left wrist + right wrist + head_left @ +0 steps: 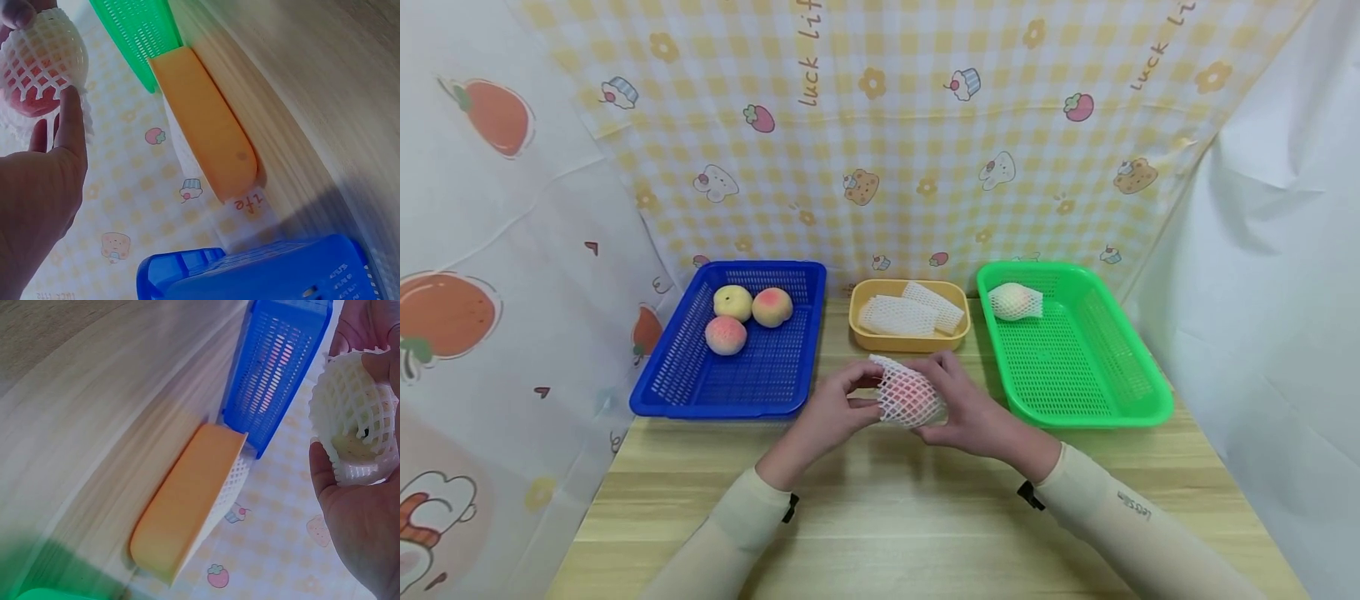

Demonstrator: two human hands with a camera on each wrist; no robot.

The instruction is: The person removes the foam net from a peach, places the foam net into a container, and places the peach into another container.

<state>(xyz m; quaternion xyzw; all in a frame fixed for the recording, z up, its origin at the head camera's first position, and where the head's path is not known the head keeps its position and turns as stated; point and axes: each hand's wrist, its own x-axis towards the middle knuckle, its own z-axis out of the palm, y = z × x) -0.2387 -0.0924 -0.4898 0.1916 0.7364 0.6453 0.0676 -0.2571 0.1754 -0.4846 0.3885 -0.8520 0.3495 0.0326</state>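
Peach point(912, 400): held above the table point(880, 517), in front of the orange tray point(910, 342), inside a white foam net point(889, 372); its pink side faces up toward the head camera, and its yellow stem end shows in the right wrist view.
Net direction: long axis roughly sideways between the hands, one open edge toward the left; exact tilt cannot be told.
Left hand point(842, 404): thumb and forefinger set apart, pinching the net's left edge.
Right hand point(968, 412): fingers curled over the wrapped peach, thumb below it.
Blue basket point(745, 387): left side; three loose peaches point(726, 335) grouped toward the back.
Orange tray: between the two baskets; spare nets point(898, 317) lying flat, overlapping, the rear one slanting down to the right.
Green basket point(1075, 367): right side; one netted peach point(1013, 302) in the back left corner, loose net end pointing right.
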